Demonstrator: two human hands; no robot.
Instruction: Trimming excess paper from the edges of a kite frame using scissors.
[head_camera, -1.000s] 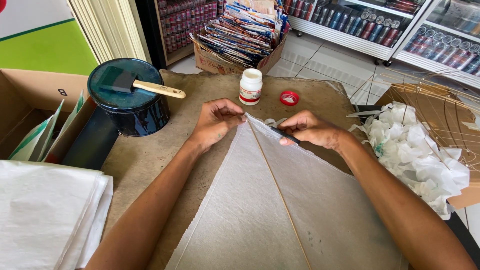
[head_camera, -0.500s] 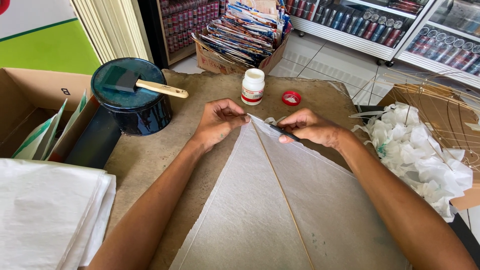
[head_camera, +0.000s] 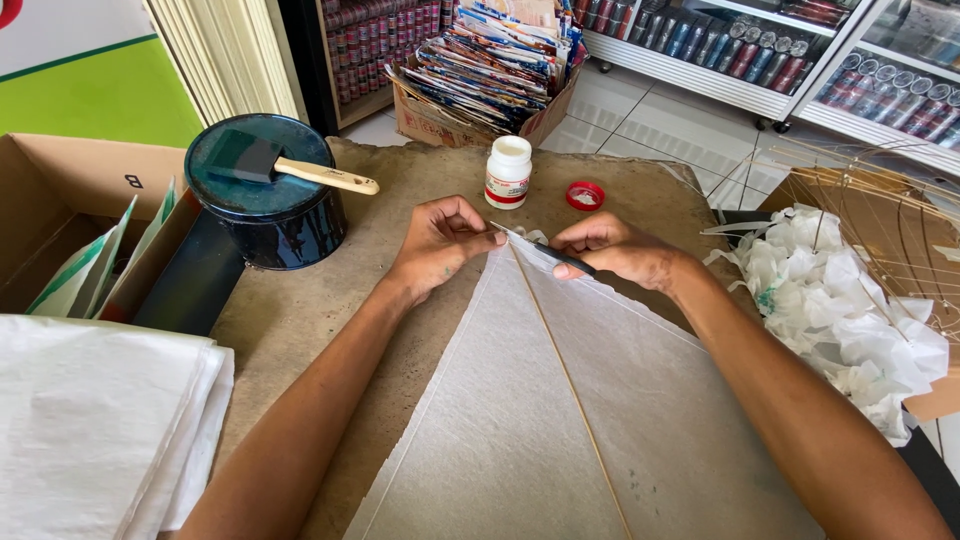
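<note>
A large sheet of thin white paper (head_camera: 560, 430) lies on the brown table (head_camera: 300, 310), tapering to a point at the far end, with a thin bamboo stick (head_camera: 570, 380) running down its middle. My left hand (head_camera: 435, 245) pinches the paper's tip with its fingertips. Just to the right, my right hand (head_camera: 615, 250) presses on the paper's upper right edge and holds a small dark blade-like tool (head_camera: 560, 258) against it. The two hands sit close together at the tip.
A white glue bottle (head_camera: 508, 172) and its red cap (head_camera: 585, 195) stand beyond the hands. A dark round tin (head_camera: 270, 215) carries a foam brush (head_camera: 290, 168). Crumpled white scraps (head_camera: 840, 310) lie right, stacked white paper (head_camera: 90, 420) left, cardboard boxes (head_camera: 60, 190) behind.
Both hands stay at the paper's tip. The right hand has shifted slightly along the upper edge with the tool; the view has moved a little.
</note>
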